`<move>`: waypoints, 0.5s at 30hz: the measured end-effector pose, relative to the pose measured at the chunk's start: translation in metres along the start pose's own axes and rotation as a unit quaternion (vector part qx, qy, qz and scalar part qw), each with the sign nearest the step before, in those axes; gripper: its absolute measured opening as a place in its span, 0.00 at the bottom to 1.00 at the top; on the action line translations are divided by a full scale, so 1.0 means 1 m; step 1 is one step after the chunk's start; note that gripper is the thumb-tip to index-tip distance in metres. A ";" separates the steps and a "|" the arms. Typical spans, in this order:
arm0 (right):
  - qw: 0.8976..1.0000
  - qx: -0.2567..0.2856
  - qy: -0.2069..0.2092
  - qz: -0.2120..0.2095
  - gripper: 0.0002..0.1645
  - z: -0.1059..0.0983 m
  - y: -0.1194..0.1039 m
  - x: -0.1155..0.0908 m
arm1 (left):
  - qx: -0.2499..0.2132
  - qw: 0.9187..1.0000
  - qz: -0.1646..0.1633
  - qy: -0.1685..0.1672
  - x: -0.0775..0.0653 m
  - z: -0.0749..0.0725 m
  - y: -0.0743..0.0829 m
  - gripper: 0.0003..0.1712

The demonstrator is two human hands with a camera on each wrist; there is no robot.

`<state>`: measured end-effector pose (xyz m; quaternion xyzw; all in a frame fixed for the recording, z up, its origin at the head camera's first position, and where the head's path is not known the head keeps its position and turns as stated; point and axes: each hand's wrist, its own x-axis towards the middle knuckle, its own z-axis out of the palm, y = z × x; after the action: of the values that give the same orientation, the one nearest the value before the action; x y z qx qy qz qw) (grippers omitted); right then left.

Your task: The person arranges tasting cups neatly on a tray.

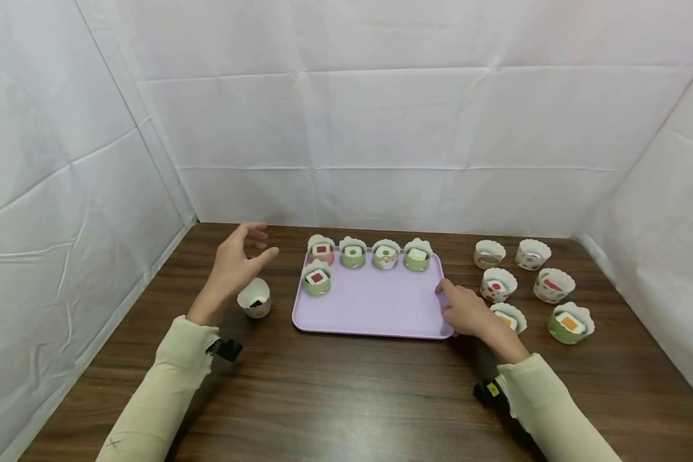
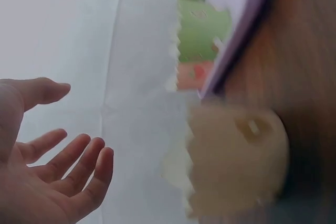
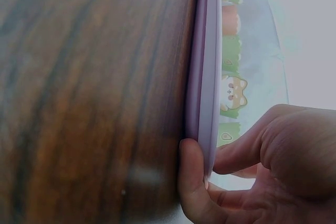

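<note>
Five little paper cups [image 1: 317, 287] sit on the purple tray [image 1: 375, 305], while six more cups [image 1: 551, 292] on the right and one pale cup [image 1: 248, 298] on the left are off it on the worktop [image 1: 346, 398], so the work looks part done. The right hand [image 1: 466, 310] pinches the tray's right edge; the left hand [image 1: 237, 260], fingers apart, is empty near the pale cup. The cups have small pictures [image 3: 233, 93], maybe too blurry to show words, and I can read none.

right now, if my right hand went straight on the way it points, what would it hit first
The purple tray, whose right rim the right hand pinches. Beyond that, possibly the rightmost green cup, though depth is unclear.
</note>
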<state>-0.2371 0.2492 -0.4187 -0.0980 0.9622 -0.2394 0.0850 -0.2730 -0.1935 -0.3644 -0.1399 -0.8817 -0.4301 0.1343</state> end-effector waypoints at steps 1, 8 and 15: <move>1.000 0.001 -0.001 0.000 0.29 0.000 0.000 0.000 | 0.002 1.000 -0.005 -0.004 -0.002 -0.003 -0.003 0.31; 1.000 0.000 -0.006 0.005 0.29 -0.001 -0.001 0.000 | 0.047 0.995 -0.048 -0.074 -0.018 -0.026 -0.023 0.34; 1.000 0.002 -0.009 0.009 0.30 0.000 -0.002 0.000 | 0.072 0.983 -0.059 -0.159 -0.023 -0.041 -0.036 0.44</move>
<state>-0.2370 0.2481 -0.4176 -0.0912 0.9616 -0.2401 0.0961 -0.2599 -0.2506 -0.3744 -0.1446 -0.9271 -0.3450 -0.0239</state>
